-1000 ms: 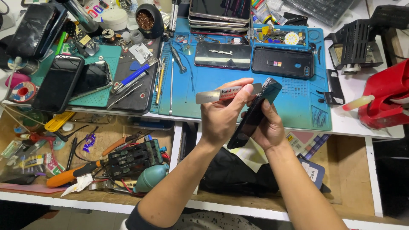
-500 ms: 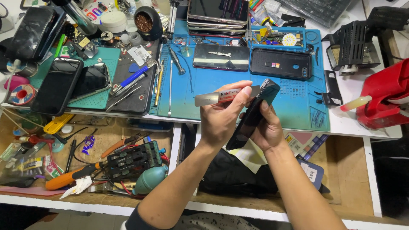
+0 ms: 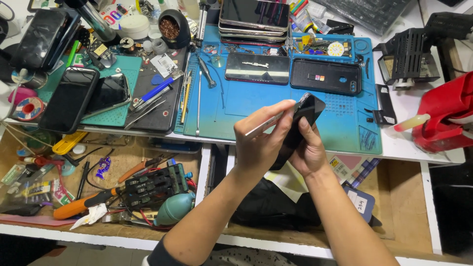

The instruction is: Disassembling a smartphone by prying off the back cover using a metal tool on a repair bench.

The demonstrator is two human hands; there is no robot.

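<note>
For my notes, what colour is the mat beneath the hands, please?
Blue mat, clearest in the head view.

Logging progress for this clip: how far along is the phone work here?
Done: phone body lies open on the blue mat. In hand: right hand grips a dark phone; left hand holds a thin silver tool at its edge. Left: both phones remain unassembled.

free: blue mat (image 3: 256, 106) centre | blocked: phones (image 3: 69, 98) left, tools (image 3: 187, 93)

White bench (image 3: 409, 111) bears blue mat (image 3: 246, 106); green mat (image 3: 116, 116)
</note>
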